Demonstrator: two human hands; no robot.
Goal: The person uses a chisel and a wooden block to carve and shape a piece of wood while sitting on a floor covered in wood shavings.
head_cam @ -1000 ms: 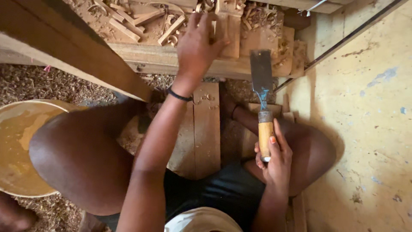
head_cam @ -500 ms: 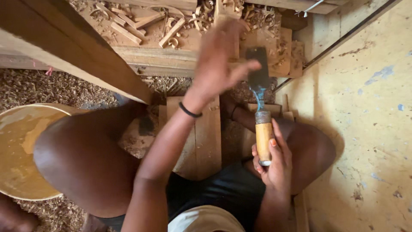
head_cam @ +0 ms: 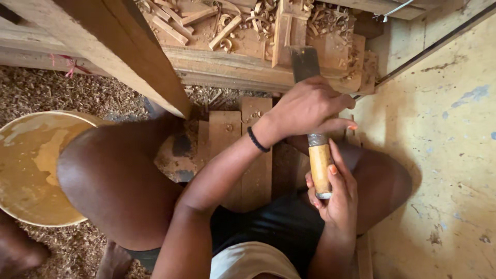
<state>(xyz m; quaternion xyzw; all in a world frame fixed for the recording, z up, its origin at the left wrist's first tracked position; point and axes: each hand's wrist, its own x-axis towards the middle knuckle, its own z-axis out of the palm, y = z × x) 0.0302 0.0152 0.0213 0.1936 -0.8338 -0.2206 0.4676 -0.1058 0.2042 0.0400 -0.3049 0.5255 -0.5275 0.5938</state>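
Both hands clasp the wide chisel (head_cam: 312,111): the left hand (head_cam: 310,108) wraps its neck, the right hand (head_cam: 333,194) grips the yellow handle. Its blade rests on the far wooden beam (head_cam: 232,70) among shavings (head_cam: 330,20). Paring seems underway; steady forward pressure is needed.

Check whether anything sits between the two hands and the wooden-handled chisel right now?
Nothing visible does. The left hand wraps the wide steel-bladed chisel near the metal collar, and the right hand grips the yellow wooden handle from below. The blade tip rests on the pale wooden workpiece among curled wood shavings.
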